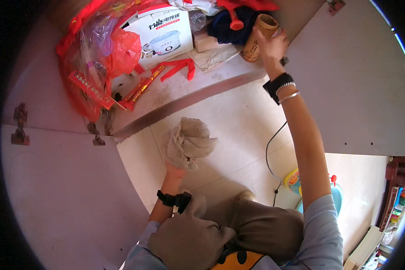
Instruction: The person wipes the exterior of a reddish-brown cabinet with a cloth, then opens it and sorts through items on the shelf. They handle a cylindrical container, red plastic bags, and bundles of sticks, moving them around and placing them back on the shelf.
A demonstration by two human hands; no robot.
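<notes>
In my left hand (pixel 175 171), low over the floor in front of my knees, is a bunched greyish-beige rag (pixel 191 140). The cloth covers most of that hand's fingers. My right arm stretches far forward into the cupboard, where my right hand (pixel 272 48) grips the side of a brown tube-shaped container (pixel 266 28) with a hollow round opening at its top. It stands slightly tilted at the shelf's right end. Dark blue cloth (pixel 229 29) lies just left of it, with a red plastic-looking piece (pixel 235 20) on top.
A white box picturing an electric pot (pixel 166 38) stands on the shelf (pixel 162 96), beside red plastic bags (pixel 123 54) and red-gold packets (pixel 144 85). Cupboard doors (pixel 67 193) hang open on both sides. A black cable (pixel 267 155) runs over the tiled floor (pixel 238 130).
</notes>
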